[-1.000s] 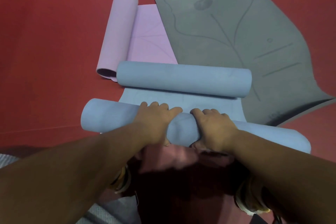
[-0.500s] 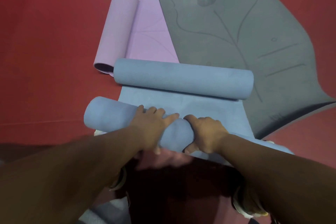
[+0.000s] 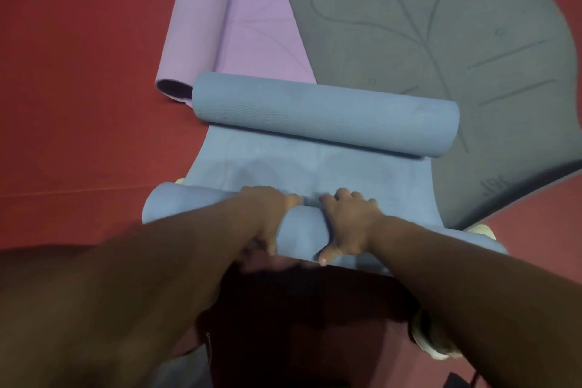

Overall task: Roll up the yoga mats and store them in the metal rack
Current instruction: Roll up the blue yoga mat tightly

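both hands, left hand and right hand, curl around the near roll of the soft blue foam yoga mat on the red floor.

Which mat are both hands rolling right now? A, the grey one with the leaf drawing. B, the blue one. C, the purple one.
B: the left hand and right hand both grip the near roll of the blue mat; the purple mat and grey mat lie untouched beyond.

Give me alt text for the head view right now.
Both hands, left hand and right hand, grip the near roll of a blue mat on a red floor; its far end is rolled too. A purple mat and a grey mat lie beyond.
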`<control>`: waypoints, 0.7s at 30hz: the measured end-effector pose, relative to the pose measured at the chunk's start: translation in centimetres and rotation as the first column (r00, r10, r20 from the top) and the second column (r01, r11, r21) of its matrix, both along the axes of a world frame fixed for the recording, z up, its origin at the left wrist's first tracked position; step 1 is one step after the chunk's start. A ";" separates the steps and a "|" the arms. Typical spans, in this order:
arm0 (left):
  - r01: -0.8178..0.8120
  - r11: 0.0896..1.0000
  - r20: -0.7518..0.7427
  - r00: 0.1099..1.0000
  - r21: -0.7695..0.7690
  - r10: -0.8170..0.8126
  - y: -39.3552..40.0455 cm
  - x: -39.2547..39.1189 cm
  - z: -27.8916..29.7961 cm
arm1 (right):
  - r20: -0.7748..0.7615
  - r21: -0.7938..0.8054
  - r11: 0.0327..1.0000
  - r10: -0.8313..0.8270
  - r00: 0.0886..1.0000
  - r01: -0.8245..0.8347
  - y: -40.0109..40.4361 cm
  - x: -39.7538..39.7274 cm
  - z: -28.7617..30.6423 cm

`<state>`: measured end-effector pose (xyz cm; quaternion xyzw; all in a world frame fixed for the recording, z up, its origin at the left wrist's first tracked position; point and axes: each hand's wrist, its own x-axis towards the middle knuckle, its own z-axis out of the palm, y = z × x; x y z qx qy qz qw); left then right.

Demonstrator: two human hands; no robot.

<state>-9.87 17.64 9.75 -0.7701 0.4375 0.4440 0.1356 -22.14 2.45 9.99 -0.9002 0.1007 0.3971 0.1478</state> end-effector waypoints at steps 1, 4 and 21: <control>0.001 1.000 -0.034 0.999 0.006 -0.001 -0.2 0.4 -0.1 | 0.024 -0.067 0.995 0.081 0.996 -0.079 0.4 -0.6 -0.1; -0.049 0.996 -0.197 0.978 0.072 0.063 -0.7 1.3 -0.9 | 0.060 -0.117 0.986 0.129 0.990 -0.121 1.4 -2.1 -0.9; -0.004 0.997 -0.126 0.992 -0.082 -0.006 -3.0 2.2 -3.7 | 0.084 -0.144 0.987 -0.054 0.995 0.066 -0.2 -0.5 -3.0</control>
